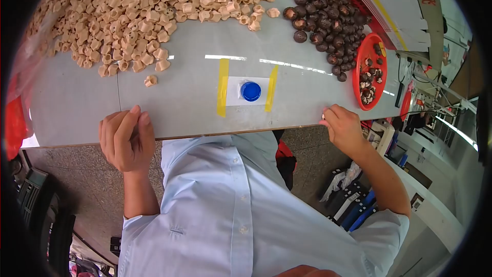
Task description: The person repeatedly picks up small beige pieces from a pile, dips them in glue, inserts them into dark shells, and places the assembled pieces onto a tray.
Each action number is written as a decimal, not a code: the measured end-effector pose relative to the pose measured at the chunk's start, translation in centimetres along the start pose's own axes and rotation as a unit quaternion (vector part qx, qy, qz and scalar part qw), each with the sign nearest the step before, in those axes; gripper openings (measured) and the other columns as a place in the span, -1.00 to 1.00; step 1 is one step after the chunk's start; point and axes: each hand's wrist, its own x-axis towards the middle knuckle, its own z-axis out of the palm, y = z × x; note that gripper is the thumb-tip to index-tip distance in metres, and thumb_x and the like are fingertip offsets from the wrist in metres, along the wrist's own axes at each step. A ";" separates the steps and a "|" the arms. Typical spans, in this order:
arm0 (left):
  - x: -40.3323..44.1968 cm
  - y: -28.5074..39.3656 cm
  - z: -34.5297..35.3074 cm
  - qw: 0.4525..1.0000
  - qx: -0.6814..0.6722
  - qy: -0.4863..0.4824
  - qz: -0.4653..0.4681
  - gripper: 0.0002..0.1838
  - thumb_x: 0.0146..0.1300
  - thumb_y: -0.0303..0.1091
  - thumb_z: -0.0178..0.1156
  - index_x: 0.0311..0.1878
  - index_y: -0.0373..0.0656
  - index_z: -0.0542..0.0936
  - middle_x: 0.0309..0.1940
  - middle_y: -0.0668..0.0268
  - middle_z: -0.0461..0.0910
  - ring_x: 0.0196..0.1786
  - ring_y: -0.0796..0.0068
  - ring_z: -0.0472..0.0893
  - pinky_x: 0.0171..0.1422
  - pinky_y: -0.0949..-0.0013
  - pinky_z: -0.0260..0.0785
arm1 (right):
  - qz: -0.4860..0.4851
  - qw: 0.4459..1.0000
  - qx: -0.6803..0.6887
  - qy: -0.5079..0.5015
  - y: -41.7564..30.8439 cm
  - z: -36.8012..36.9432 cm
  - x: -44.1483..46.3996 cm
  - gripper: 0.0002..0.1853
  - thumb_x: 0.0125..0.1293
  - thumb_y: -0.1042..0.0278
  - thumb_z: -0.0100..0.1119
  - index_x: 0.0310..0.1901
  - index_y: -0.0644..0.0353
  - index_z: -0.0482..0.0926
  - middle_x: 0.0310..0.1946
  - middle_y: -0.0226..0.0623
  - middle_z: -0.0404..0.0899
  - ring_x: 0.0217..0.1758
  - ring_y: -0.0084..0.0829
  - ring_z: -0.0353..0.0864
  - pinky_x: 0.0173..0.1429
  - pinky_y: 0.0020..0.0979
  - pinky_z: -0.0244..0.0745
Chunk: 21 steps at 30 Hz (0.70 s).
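My left hand (126, 138) rests at the table's front edge with loosely curled fingers, thumb and forefinger close together, and I see nothing in it. At the front edge on the right, my right hand (346, 127) is closed in a pinch. A tiny whitish bit shows at its fingertips, too small to name. Between the hands, a round blue cap (250, 91) sits on a white paper patch (233, 97) flanked by two yellow tape strips (222, 90). One tan, hollow, cup-like piece (150, 80) lies beyond my left hand.
A large pile of tan pieces (128, 15) covers the back left. Dark brown balls (328, 20) are heaped at the back right, beside a red oval tray (357, 84) holding dark and white bits. A cardboard box (394, 10) stands behind the tray on the grey table (189, 87).
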 end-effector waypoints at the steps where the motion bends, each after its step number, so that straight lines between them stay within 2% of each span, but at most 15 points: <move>1: -0.1 0.0 -0.2 1.000 0.000 -0.001 -0.001 -0.81 0.37 -0.60 0.47 -0.01 -0.33 0.72 -0.33 0.15 0.74 -0.34 0.23 0.70 -0.20 0.26 0.54 | 0.003 1.000 -0.003 -0.009 -0.2 -0.1 -0.1 -0.80 0.35 0.36 0.44 -0.17 0.17 0.56 -0.29 -0.24 0.51 -0.27 -0.16 0.67 -0.23 -0.13 0.59; 3: -0.3 0.0 -0.1 1.000 0.000 0.003 -0.001 -0.80 0.36 -0.61 0.48 0.00 -0.31 0.72 -0.34 0.16 0.74 -0.34 0.24 0.69 -0.21 0.27 0.54 | 0.005 1.000 -0.006 -0.021 -0.3 -0.2 0.0 -0.80 0.35 0.37 0.44 -0.16 0.18 0.57 -0.28 -0.24 0.52 -0.25 -0.16 0.68 -0.23 -0.13 0.60; 6: -0.5 -0.2 0.0 1.000 0.000 0.023 -0.010 -0.73 0.27 -0.56 0.55 0.01 -0.17 0.74 -0.35 0.28 0.73 -0.36 0.28 0.69 -0.23 0.28 0.47 | 0.007 1.000 -0.001 -0.017 -0.2 -0.1 -0.1 -0.79 0.35 0.37 0.44 -0.13 0.20 0.58 -0.26 -0.24 0.54 -0.24 -0.17 0.69 -0.22 -0.13 0.61; 9: -0.5 0.0 -0.1 1.000 0.004 0.021 -0.015 -0.73 0.27 -0.56 0.56 0.00 -0.16 0.74 -0.35 0.29 0.72 -0.37 0.29 0.69 -0.23 0.28 0.47 | 0.005 1.000 -0.004 -0.007 0.0 0.3 0.0 -0.78 0.35 0.36 0.44 -0.10 0.21 0.59 -0.25 -0.24 0.54 -0.23 -0.17 0.70 -0.21 -0.14 0.62; 12: -0.5 0.0 0.0 1.000 0.001 0.029 -0.012 -0.73 0.26 -0.57 0.56 -0.01 -0.16 0.75 -0.35 0.28 0.74 -0.37 0.29 0.69 -0.23 0.28 0.47 | 0.009 1.000 -0.019 0.002 -0.4 0.5 -0.3 -0.77 0.35 0.36 0.44 -0.09 0.22 0.59 -0.25 -0.23 0.54 -0.23 -0.17 0.70 -0.21 -0.15 0.62; 16: -0.5 -0.1 0.3 0.999 -0.001 0.038 0.005 -0.79 0.33 -0.63 0.48 -0.01 -0.27 0.72 -0.35 0.19 0.75 -0.35 0.27 0.68 -0.21 0.29 0.50 | 0.011 0.999 -0.041 0.029 -1.1 0.7 -0.6 -0.76 0.34 0.35 0.45 -0.08 0.22 0.59 -0.27 -0.23 0.52 -0.25 -0.15 0.68 -0.22 -0.13 0.62; 19: -0.1 -0.2 0.2 0.999 -0.017 0.040 0.011 -0.80 0.33 -0.63 0.48 -0.02 -0.28 0.72 -0.34 0.19 0.75 -0.35 0.28 0.67 -0.22 0.32 0.48 | 0.013 0.999 -0.022 0.046 -0.4 1.1 -1.4 -0.74 0.38 0.36 0.45 0.00 0.24 0.63 -0.21 -0.22 0.59 -0.19 -0.22 0.74 -0.19 -0.20 0.64; 21: -0.3 -0.2 -0.1 0.997 -0.048 0.052 0.025 -0.82 0.35 -0.62 0.46 -0.03 -0.29 0.72 -0.33 0.20 0.75 -0.35 0.30 0.66 -0.23 0.33 0.46 | 0.082 0.983 0.146 0.074 -0.7 1.4 -2.3 -0.71 0.45 0.37 0.43 0.10 0.25 0.63 -0.11 -0.22 0.67 -0.10 -0.30 0.78 -0.11 -0.27 0.66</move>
